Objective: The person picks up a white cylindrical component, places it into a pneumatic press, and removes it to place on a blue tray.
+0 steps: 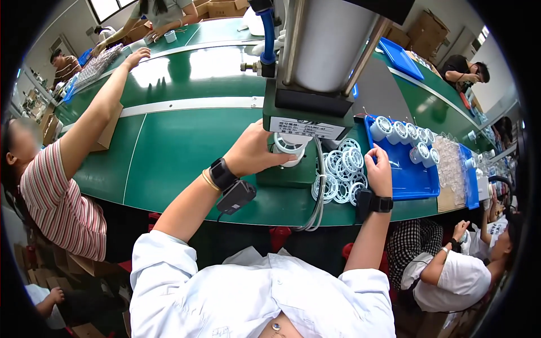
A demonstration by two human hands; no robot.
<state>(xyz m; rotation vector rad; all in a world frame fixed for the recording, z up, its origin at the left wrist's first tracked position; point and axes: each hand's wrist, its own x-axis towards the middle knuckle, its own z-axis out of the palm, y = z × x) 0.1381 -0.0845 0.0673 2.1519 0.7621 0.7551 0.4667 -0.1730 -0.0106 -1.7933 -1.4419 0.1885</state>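
My left hand (248,151) is closed around a white round plastic housing (288,147) on the dark green base (285,172) of a press. The head of the press (307,115) stands right above it and hides part of the housing. My right hand (379,167) is held with curled fingers between a heap of pale blue plastic rings (342,169) and a blue tray (417,183). Whatever its fingers hold, if anything, is hidden. Several white cylindrical housings (399,133) with thin wires stand in the tray.
Grey cables (322,197) hang down beside the press base. Clear plastic trays (452,169) are stacked right of the blue tray. A co-worker in a striped shirt (65,186) reaches across the green table (186,152) at left. Another person in white (456,276) sits at right.
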